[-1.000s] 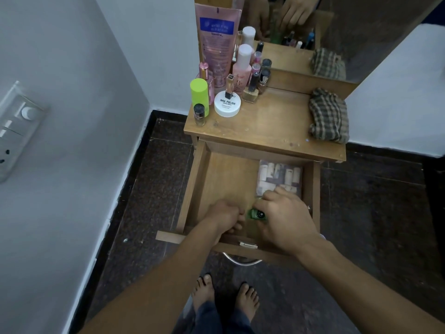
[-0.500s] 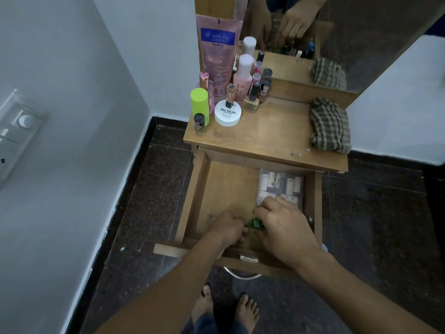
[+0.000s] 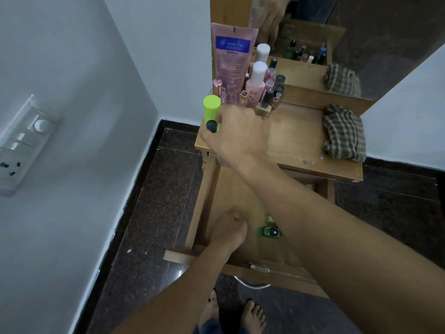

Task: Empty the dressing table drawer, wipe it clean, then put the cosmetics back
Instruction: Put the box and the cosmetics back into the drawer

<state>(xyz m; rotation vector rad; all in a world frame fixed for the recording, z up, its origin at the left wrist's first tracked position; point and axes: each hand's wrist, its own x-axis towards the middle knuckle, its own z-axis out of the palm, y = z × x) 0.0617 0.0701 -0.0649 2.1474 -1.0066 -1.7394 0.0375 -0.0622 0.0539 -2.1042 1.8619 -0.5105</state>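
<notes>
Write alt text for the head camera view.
A person's right hand reaches to the cosmetics on the dressing table top, while the left hand rests fisted in the open drawer beside a green bottle. A checked cloth lies to the right.

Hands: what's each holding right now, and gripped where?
Right hand: its fingers close around a small dark-capped bottle below the cap, at the tabletop's left edge. Left hand: curled inside the drawer; any contents hidden.

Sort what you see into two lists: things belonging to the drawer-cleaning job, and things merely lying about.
Job: open drawer; green nail polish bottle inside it; cosmetics cluster on the tabletop; checked cloth; both hands.
Lying about: wall switchboard; mirror.
</notes>
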